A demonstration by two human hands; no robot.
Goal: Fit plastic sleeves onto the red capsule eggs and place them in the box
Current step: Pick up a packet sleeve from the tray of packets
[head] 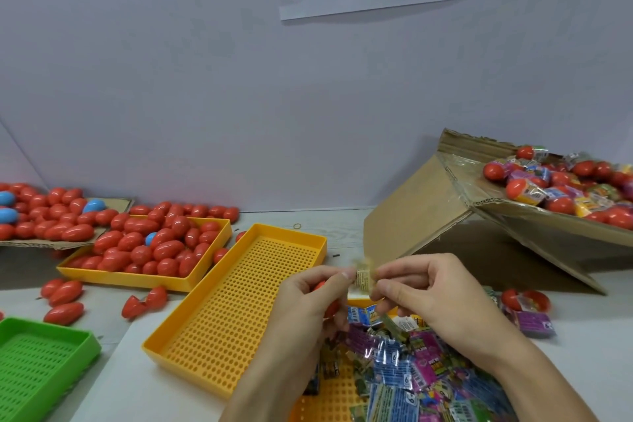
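a red capsule egg [320, 285] sits mostly hidden in the curled left hand [310, 298], while the right hand [424, 295] pinches a small plastic sleeve [363, 279] at the egg's end, both hands raised above the desk [342, 226]. below them lies a heap of printed sleeves [411, 363] beside an empty yellow tray [239, 301]. the cardboard box [496, 216] of sleeved eggs stands tilted at right, loose red eggs [144, 243] at left.

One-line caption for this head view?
Both hands, left gripping a red egg, right pinching a plastic sleeve, work above sleeve-filled tray.
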